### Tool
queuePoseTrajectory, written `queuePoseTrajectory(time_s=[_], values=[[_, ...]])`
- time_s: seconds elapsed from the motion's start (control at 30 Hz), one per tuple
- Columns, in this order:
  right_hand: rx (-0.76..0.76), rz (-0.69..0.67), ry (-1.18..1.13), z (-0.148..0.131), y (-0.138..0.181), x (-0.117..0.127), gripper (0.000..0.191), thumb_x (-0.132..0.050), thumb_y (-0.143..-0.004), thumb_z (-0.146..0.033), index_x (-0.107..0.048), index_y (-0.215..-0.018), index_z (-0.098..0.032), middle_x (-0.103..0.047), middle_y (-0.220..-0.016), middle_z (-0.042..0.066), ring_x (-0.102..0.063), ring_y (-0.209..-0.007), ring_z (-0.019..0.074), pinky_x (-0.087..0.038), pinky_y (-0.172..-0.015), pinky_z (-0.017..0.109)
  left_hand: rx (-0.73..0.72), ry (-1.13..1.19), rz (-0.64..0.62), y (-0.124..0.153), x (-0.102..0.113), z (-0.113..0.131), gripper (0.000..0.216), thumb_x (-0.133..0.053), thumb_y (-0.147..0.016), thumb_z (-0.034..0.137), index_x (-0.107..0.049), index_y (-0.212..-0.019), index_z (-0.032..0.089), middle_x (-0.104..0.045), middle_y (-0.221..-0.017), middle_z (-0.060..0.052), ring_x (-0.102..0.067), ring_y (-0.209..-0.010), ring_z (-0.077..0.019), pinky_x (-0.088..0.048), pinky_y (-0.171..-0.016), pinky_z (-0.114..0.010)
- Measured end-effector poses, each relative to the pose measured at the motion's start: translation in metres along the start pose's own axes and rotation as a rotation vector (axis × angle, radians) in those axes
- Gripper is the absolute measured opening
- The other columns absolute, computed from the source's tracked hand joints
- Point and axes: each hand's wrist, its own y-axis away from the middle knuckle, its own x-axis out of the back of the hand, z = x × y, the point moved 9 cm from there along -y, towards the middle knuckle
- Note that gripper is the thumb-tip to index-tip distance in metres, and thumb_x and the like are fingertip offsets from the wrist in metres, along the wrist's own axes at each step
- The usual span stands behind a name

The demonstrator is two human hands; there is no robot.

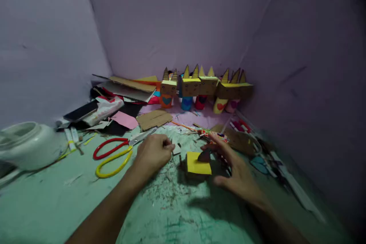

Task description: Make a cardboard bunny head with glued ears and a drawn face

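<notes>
A small cardboard box with a yellow paper top lies on the green work surface in front of me. My right hand reaches round its right side, fingers curved, with the fingertips on a small dark piece at the box's upper edge. My left hand rests just left of the box with its fingers curled in a pinch near a small scrap of card. What that pinch holds is too small to make out.
Scissors with red and yellow handles lie to the left. A white pot stands at the far left. Several cardboard figures with yellow tops and pointed ears line the back wall, beside stacked card and paper. Paper scraps litter the right side.
</notes>
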Motion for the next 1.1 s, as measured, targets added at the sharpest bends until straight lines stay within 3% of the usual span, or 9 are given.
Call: queuePoseTrajectory(time_s=[0.1, 0.2, 0.43, 0.57, 0.67, 0.77, 0.9, 1.0, 1.1], values=[[-0.088, 0.331, -0.023, 0.015, 0.002, 0.036, 0.072, -0.054, -0.074, -0.069, -0.051, -0.126, -0.02, -0.068, -0.103, 0.011, -0.063, -0.089, 0.0255, -0.046, -0.07, 0.033, 0.062, -0.062, 0.072, 0.003, -0.002, -0.001, 0.037, -0.05, -0.075, 0.053, -0.065, -0.067, 0.021, -0.071, -0.076, -0.012, -0.064, -0.078, -0.0317, -0.034, -0.057, -0.034], [-0.211, 0.585, 0.08, 0.026, 0.009, 0.059, 0.048, -0.062, -0.076, -0.053, -0.06, -0.11, -0.018, -0.069, -0.09, 0.009, -0.063, -0.078, 0.0231, -0.047, -0.065, 0.033, 0.086, 0.012, 0.112, -0.001, -0.006, 0.001, 0.039, -0.053, -0.072, 0.055, -0.064, -0.066, 0.018, -0.069, -0.076, -0.016, -0.062, -0.08, -0.0365, -0.035, -0.063, -0.038], [-0.226, 0.656, 0.124, 0.026, 0.008, 0.061, 0.037, -0.069, -0.071, -0.042, -0.065, -0.098, -0.017, -0.067, -0.078, 0.005, -0.061, -0.071, 0.0207, -0.047, -0.066, 0.034, 0.049, 0.409, 0.052, -0.027, -0.023, -0.006, 0.019, -0.06, -0.063, 0.034, -0.057, -0.051, 0.019, -0.059, -0.057, -0.005, -0.054, -0.061, -0.0219, -0.033, -0.057, -0.032], [-0.124, 0.817, -0.074, 0.01, 0.023, 0.072, 0.026, -0.071, -0.07, -0.04, -0.068, -0.084, -0.018, -0.066, -0.073, 0.003, -0.06, -0.066, 0.0169, -0.047, -0.064, 0.029, -0.062, 0.736, -0.007, -0.024, -0.007, -0.005, 0.024, -0.057, -0.062, 0.042, -0.055, -0.058, 0.019, -0.05, -0.057, 0.0, -0.043, -0.051, -0.0128, -0.033, -0.052, -0.026], [-0.186, 0.681, -0.372, -0.004, 0.029, 0.052, 0.025, -0.073, -0.071, -0.042, -0.069, -0.072, -0.017, -0.064, -0.061, 0.002, -0.054, -0.052, 0.0112, -0.044, -0.048, 0.021, -0.224, 1.005, -0.048, -0.003, 0.015, 0.008, 0.032, -0.059, -0.063, 0.051, -0.055, -0.058, 0.019, -0.047, -0.067, 0.001, -0.039, -0.055, -0.0106, -0.033, -0.052, -0.024], [-0.466, 0.228, -0.729, -0.016, 0.033, -0.018, 0.036, -0.07, -0.073, -0.048, -0.071, -0.087, -0.015, -0.07, -0.08, 0.01, -0.062, -0.054, 0.0143, -0.041, -0.035, 0.018, -0.484, 1.432, -0.284, 0.027, 0.025, 0.038, 0.028, -0.074, -0.064, 0.043, -0.062, -0.057, 0.018, -0.045, -0.076, 0.0, -0.042, -0.063, -0.01, -0.035, -0.058, -0.024], [-0.574, -0.227, -1.057, -0.044, 0.036, -0.096, 0.044, -0.072, -0.071, -0.051, -0.07, -0.096, -0.015, -0.069, -0.092, 0.009, -0.067, -0.058, 0.0119, -0.047, -0.04, 0.014, -0.564, 1.48, -0.525, 0.048, 0.015, 0.056, 0.017, -0.076, -0.068, 0.038, -0.071, -0.066, 0.022, -0.045, -0.09, -0.001, -0.047, -0.068, -0.0101, -0.038, -0.061, -0.025], [-0.554, -0.233, -1.134, -0.043, 0.026, -0.109, 0.038, -0.079, -0.063, -0.047, -0.066, -0.071, -0.012, -0.062, -0.06, -0.001, -0.054, -0.039, 0.0038, -0.045, -0.039, 0.013, -0.576, 1.388, -0.486, 0.046, 0.015, 0.055, 0.021, -0.075, -0.068, 0.041, -0.072, -0.066, 0.02, -0.048, -0.086, -0.002, -0.047, -0.071, -0.012, -0.038, -0.063, -0.024], [-0.503, 0.047, -0.951, -0.032, 0.014, -0.088, 0.037, -0.081, -0.059, -0.044, -0.062, -0.06, -0.013, -0.057, -0.052, -0.004, -0.047, -0.035, 0.0026, -0.044, -0.039, 0.015, -0.518, 1.333, -0.374, 0.039, 0.021, 0.045, 0.028, -0.072, -0.069, 0.047, -0.074, -0.078, 0.02, -0.057, -0.074, -0.002, -0.048, -0.067, -0.0129, -0.038, -0.062, -0.024]])
